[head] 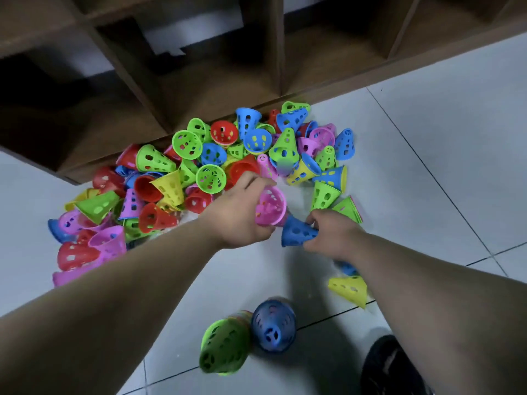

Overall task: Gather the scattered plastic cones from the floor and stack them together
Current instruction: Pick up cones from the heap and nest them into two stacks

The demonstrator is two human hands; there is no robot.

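Note:
A heap of perforated plastic cones (199,166) in red, green, blue, yellow and pink lies on the tiled floor against a wooden shelf. My left hand (239,212) grips a pink cone (269,206) with its wide mouth facing me. My right hand (332,232) pinches a blue cone (296,232) just right of the pink one; the two cones touch. Near my feet lie a green stack (225,346) and a blue cone (273,326), both blurred. A yellow cone (349,289) lies under my right forearm.
A dark wooden shelf (199,67) with open cubbies runs along the back of the heap. Pale floor tiles (427,166) stretch to the right. A dark shoe (393,369) shows at the bottom right.

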